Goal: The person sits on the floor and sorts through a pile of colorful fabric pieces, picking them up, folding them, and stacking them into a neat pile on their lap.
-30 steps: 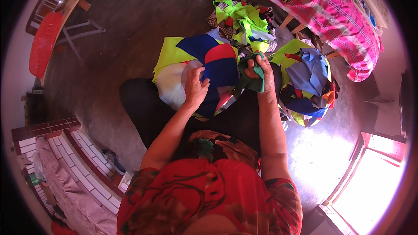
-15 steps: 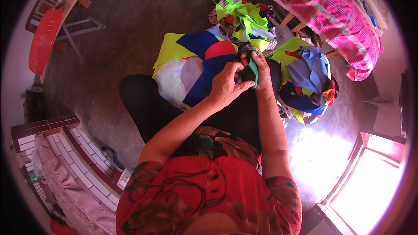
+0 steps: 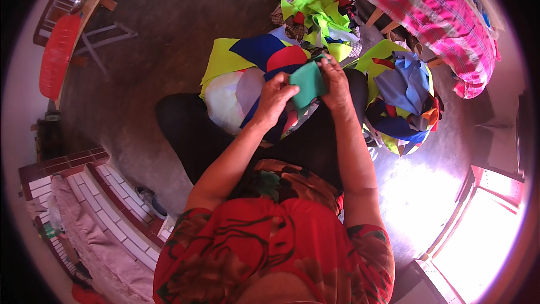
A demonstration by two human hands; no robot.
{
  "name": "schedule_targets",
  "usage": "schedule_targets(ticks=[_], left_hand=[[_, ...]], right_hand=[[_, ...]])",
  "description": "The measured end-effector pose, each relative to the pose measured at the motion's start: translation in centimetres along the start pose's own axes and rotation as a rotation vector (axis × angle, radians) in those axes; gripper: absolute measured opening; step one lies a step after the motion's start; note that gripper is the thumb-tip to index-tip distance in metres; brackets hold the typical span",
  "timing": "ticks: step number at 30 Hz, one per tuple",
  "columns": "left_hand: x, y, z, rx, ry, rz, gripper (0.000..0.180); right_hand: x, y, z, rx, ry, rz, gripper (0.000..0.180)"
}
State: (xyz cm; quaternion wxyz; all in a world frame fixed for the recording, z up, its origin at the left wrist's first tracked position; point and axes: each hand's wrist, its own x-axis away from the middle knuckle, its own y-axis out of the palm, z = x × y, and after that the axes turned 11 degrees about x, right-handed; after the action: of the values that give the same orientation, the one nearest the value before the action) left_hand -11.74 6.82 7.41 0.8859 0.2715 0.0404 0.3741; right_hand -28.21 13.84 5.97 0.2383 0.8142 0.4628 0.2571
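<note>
Our left hand [image 3: 274, 98] and right hand [image 3: 336, 83] pinch the flat green cloth piece [image 3: 309, 83], grips closed, over the multicoloured cloth heap's right edge; we should keep it evenly taut.

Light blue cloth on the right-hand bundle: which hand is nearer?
Right. The right hand is left of the light blue cloth, apart from it; the left hand is farther left.
</note>
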Motion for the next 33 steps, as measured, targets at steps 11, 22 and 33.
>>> schedule_targets(ticks=[11,22,33], left_hand=[[0.3,-8.4,3.8,0.550,-0.061,0.124,0.028],[0.4,-12.4,-1.0,-0.769,0.414,0.481,0.034],[-1.8,-6.5,0.0,-1.571,0.189,0.332,0.044]], right_hand=[[0.1,-0.8,-0.4,0.044,0.067,-0.074,0.017],[0.4,1.4,0.4,0.712,0.230,-0.024,0.023],[0.4,1.7,0.5,0.815,0.222,-0.113,0.027]])
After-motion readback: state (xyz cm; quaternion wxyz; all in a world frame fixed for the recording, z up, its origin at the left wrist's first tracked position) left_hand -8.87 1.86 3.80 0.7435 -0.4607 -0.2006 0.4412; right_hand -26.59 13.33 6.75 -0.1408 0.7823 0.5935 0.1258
